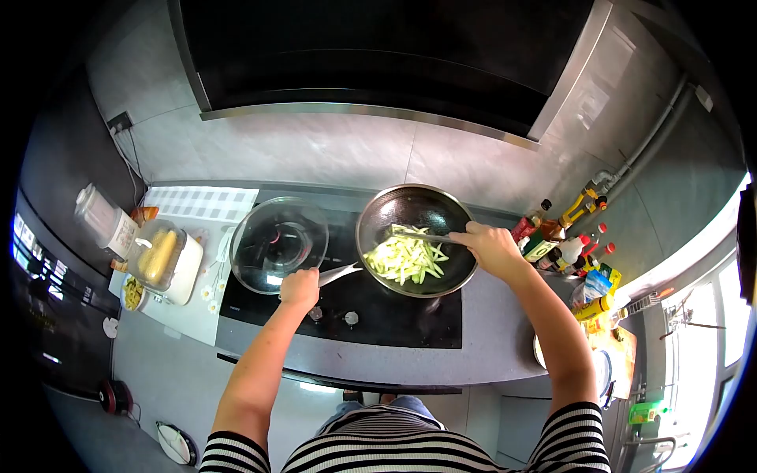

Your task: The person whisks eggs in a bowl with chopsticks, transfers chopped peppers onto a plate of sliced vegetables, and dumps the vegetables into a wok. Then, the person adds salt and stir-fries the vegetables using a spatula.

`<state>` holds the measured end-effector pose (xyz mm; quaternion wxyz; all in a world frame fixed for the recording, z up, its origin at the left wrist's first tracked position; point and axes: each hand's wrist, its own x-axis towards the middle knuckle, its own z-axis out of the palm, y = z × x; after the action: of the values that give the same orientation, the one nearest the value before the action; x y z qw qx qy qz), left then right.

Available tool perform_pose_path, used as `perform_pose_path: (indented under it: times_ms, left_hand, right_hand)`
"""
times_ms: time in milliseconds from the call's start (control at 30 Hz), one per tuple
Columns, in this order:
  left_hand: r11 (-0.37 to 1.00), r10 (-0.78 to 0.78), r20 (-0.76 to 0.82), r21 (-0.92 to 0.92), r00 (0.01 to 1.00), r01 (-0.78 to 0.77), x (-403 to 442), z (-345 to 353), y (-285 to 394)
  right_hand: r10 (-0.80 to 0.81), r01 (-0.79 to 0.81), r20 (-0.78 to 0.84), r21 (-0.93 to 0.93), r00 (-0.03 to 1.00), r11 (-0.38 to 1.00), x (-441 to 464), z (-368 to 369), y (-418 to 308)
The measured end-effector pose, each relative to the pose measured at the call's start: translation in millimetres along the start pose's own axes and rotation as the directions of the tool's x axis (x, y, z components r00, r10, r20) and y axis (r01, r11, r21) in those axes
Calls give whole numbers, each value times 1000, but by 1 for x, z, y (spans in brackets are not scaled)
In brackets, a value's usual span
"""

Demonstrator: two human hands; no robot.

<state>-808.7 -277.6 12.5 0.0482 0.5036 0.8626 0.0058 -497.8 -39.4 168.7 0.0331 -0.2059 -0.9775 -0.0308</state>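
A dark wok [386,211] with a metal rim sits over the right side of the black cooktop [378,327]. Pale green vegetable strips [406,258] lie heaped in its left and lower part. My left hand [300,288] is closed around the wok's handle [339,273]. In my right hand [489,246] is a spatula [430,236], its shaft reaching left into the wok. The spatula's head is at the strips and partly hidden among them. Left of the wok, a clear glass lid [264,229] rests on the cooktop, just beyond my left hand.
Several sauce bottles [544,236] crowd the counter at right, with a cutting board [624,355] nearer me. At left stand a steamer with corn [162,256] and a small bowl of food [132,293]. A range hood [378,79] overhangs the back.
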Motion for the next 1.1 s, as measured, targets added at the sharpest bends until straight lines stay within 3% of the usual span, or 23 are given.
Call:
perform_pose_path:
  times_ms: [167, 300, 333, 433, 467, 600, 700, 833, 1000, 1100]
  left_hand:
    - [1000, 21, -42, -18, 999, -22, -2, -2, 0]
    - [1000, -3, -6, -10, 1000, 3, 1, 2, -1]
    - [1000, -9, -4, -9, 1000, 9, 0, 1, -1]
    - [1000, 15, -58, -21, 998, -17, -2, -1, 0]
    - [999, 22, -57, -21, 998, -24, -3, 0, 0]
    - [999, 32, -62, 1, 998, -32, -2, 1, -1]
    - [999, 37, -79, 16, 996, -36, -1, 4, -1]
    - [1000, 15, -68, 1, 998, -15, -2, 3, 1]
    - [1000, 23, -39, 1, 999, -23, -2, 4, -2]
    - [1000, -13, -6, 3, 1000, 13, 0, 3, 1]
  right_hand:
    - [4, -10, -53, -111, 999, 994, -53, -31, -6]
    - [173, -156, 189, -101, 967, 983, -77, -58, -37]
    - [120, -105, 182, -90, 976, 990, -79, -43, -37]
    - [247, -241, 211, -56, 946, 969, -60, -6, -49]
    - [235, -225, 126, -93, 964, 970, -54, 9, -45]
    - [263, -255, 61, -105, 963, 961, -58, -27, -60]
    - [240, -225, 199, -99, 950, 969, -73, -63, -78]
    - [323, -310, 241, -93, 915, 946, -46, -10, -82]
    - [422, -403, 112, -159, 900, 901, -46, -33, -61]
    - [320, -270, 142, -289, 937, 919, -67, -66, -35]
